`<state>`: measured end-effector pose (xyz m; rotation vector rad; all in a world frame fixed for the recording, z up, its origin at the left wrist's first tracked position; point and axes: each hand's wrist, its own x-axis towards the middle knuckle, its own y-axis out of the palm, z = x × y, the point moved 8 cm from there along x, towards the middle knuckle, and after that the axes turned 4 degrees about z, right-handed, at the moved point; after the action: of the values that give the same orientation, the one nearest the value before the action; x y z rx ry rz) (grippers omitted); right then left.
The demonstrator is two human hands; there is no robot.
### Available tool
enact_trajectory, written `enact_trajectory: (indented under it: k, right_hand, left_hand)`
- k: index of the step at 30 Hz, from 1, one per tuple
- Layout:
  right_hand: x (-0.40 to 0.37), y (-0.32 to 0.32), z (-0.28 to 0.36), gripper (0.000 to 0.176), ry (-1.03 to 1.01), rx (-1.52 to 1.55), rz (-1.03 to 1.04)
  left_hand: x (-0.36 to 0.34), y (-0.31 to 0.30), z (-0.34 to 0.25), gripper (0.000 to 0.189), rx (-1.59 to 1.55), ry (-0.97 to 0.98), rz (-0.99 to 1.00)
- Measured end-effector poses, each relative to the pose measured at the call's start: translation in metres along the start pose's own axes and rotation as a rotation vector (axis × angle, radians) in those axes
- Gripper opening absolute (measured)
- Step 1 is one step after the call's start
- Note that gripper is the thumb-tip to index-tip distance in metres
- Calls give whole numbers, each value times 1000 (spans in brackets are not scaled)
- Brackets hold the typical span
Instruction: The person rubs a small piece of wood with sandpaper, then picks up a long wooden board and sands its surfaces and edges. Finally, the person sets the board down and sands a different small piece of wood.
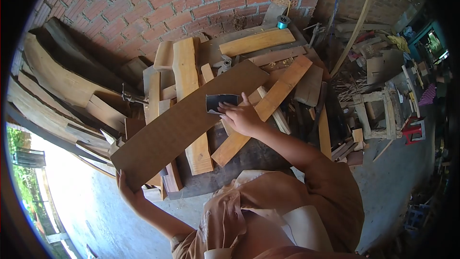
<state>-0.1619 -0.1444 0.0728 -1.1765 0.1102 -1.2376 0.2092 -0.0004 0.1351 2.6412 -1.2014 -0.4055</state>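
Note:
A long brown wooden board (165,136) lies slantwise in front of me, over other pieces of wood. Its lower left end is gripped by my left hand (129,192), with most of the fingers hidden under the edge. Farther up the board, my right hand (242,115) presses a dark piece of sandpaper (215,101) against the face, fingers over the sheet and thumb raised. The sheet's edges curl up a little.
Several lighter planks, one of them long (263,110), cover the dark workbench (239,156). A teal spool (283,22) stands at the back, near the brick wall (191,0). Curved timbers (62,62) lean at left. A wooden frame (378,115) and a red stool (413,129) are at right.

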Motion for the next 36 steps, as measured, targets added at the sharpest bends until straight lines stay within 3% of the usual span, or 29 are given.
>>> enact_trajectory:
  k: [1, 5, 6, 8, 10, 12, 15, 17, 18, 20, 22, 24, 25, 27, 28, 29, 31, 32, 34, 35, 36]
  right_hand:
    - [5, -14, -2, 19, 84, 36, 67]
    - [-14, 10, -190, 29, 768, -406, 358]
    - [-8, 0, -197, 25, 776, -466, 390]
    - [13, 6, -159, 26, 670, -170, 278]
    - [21, 4, -74, 22, 494, -141, 97]
    - [17, -8, 17, 20, -9, -22, -23]
    - [5, 2, -30, 22, 79, -156, 106]
    - [13, -11, -114, 23, 558, -202, 281]
    - [-6, 10, -181, 24, 907, 24, 329]
    - [9, 0, -171, 25, 832, -84, 429]
    - [29, -11, -89, 23, 509, -289, 173]
    - [23, 16, -32, 20, 173, 55, 119]
    - [21, 22, -35, 20, 161, 64, 127]
    - [14, 27, -33, 21, -83, -39, 125]
    - [23, 20, -72, 20, 317, -44, 261]
    - [22, 15, -131, 19, 620, 330, 115]
    - [3, 29, -235, 25, 705, -8, 283]
    - [7, 23, -222, 25, 701, -10, 275]
    - [31, -1, -144, 20, 450, -256, 139]
    - [30, 9, -115, 19, 427, -57, 162]
    - [30, 8, -73, 18, 173, -122, 38]
  left_hand:
    - [-2, 5, -2, 45, -3, 7, 9]
    - [-6, 9, -6, 45, 13, 32, 21]
    - [-8, 6, -6, 45, 17, 28, 8]
    - [-2, 11, -10, 46, 42, 47, 74]
    - [2, 10, -10, 47, 28, 24, 37]
    - [3, 9, -12, 47, 19, 13, 5]
    - [-2, 9, -14, 45, 47, 53, 13]
    - [-3, 4, -7, 44, 21, 32, 12]
    - [-6, 5, -4, 44, 13, 25, 7]
    - [-7, 8, -5, 44, 5, 4, -21]
    - [-3, 13, -7, 45, -13, 5, 9]
    - [-3, 11, -8, 46, -27, 6, 19]
    - [-1, 12, -7, 46, -42, 1, 50]
    - [1, 9, -6, 46, -53, 2, 67]
    - [0, 7, -4, 45, -49, -8, 64]
    - [-1, 6, -3, 45, -50, -17, 65]
    - [-7, 4, 0, 45, -64, -18, 48]
    - [-6, 5, 0, 45, -71, -16, 42]
    - [-3, 8, -2, 44, -82, -7, 63]
    - [-3, 9, -2, 44, -82, -12, 75]
    - [-2, 11, -4, 44, -85, -6, 74]
